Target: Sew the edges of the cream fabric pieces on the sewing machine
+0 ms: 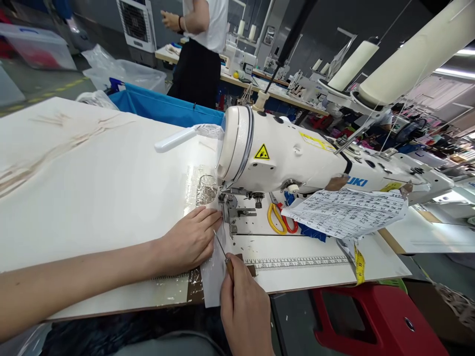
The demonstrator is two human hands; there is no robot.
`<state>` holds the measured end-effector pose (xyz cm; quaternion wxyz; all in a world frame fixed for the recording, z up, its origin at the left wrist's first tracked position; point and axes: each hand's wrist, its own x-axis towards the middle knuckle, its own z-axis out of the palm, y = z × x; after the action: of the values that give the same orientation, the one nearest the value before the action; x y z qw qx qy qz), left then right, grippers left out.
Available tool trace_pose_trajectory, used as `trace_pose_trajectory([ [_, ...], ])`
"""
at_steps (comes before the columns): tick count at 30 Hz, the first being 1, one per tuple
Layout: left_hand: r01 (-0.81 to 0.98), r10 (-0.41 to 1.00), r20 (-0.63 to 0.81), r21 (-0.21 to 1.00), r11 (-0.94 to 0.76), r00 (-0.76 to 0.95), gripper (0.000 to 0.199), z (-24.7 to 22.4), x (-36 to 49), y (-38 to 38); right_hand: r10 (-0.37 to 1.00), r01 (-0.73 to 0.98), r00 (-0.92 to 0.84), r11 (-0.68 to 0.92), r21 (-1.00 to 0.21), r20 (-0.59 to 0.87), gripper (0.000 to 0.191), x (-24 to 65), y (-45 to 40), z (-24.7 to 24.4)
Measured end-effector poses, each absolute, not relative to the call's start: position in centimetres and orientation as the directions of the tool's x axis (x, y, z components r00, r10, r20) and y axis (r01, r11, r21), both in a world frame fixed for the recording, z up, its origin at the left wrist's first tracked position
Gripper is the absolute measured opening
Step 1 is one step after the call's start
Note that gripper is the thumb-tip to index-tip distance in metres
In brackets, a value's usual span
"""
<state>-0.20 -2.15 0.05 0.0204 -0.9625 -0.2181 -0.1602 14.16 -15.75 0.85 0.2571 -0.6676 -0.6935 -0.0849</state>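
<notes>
My left hand point(195, 237) lies flat, palm down, on a strip of thin white material point(213, 287) beside the presser foot of a white sewing machine point(282, 153). Its fingertips are close to the foot. Just in front, my right hand point(243, 306) is closed round the brown handle of an awl point(224, 257). The awl's thin metal tip points up and left, over the white strip near my left fingers. The strip runs from the needle area down over the table's front edge.
Yellow-handled scissors point(276, 220) and red-handled ones lie right of the foot. A printed sheet point(349, 210) hangs from the machine. A red stool point(382, 316) stands below right. Behind are a blue cloth bin point(163, 106) and a standing person point(202, 49).
</notes>
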Motion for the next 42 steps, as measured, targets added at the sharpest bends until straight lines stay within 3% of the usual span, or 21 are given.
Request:
trace_pose_trajectory([
  [17,0.493,0.484,0.302,0.050,-0.869,0.822,0.040,0.3,0.0,0.0,0.918,0.960,0.048,0.066,-0.272,0.393,0.037,13.6,-13.2,0.6],
  [25,0.507,0.458,0.337,-0.068,-0.859,0.823,0.038,-0.1,-0.4,1.6,0.938,0.860,0.125,0.059,-0.506,0.322,0.034,13.1,-13.2,1.1],
  [31,0.449,0.422,0.330,-0.009,-0.893,0.844,0.038,0.0,-0.1,-0.2,0.932,0.855,0.138,0.059,-0.515,0.335,0.033,13.1,-13.9,1.0],
  [42,0.447,0.419,0.289,-0.038,-0.894,0.861,0.038,0.1,0.1,-1.1,0.934,0.857,0.121,0.072,-0.510,0.336,0.037,14.4,-15.6,1.2],
])
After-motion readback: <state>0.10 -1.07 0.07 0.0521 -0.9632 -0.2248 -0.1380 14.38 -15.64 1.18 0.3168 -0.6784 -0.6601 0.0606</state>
